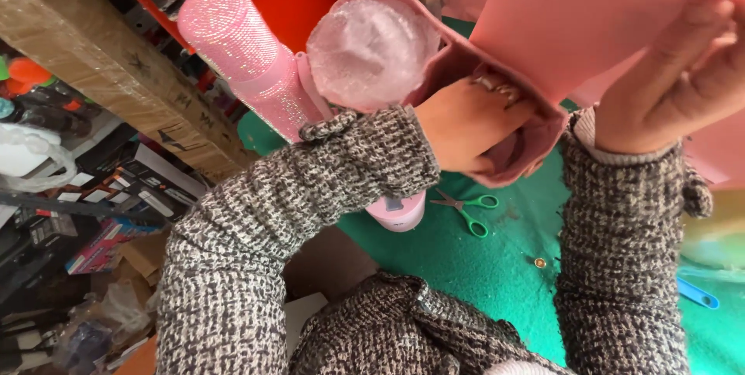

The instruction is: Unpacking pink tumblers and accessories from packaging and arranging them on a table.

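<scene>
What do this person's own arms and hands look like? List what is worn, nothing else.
Both arms wear black-and-white flecked tweed-knit sleeves. The left sleeve has a turned-back cuff; a pale inner cuff shows at the right sleeve. The left hand wears rings; the right hand is bare.

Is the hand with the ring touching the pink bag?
Touching. The head view shows the left hand reaching inside the pink bag, fingers against its lining.

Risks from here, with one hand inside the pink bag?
1. The left hand is buried in the pink bag; its ring could snag the lining.
2. The bubble wrap wad sits at the bag's mouth and might pop out.
3. The right hand grips only the flap, so the bag may tip toward the glittery pink bottle.
</scene>
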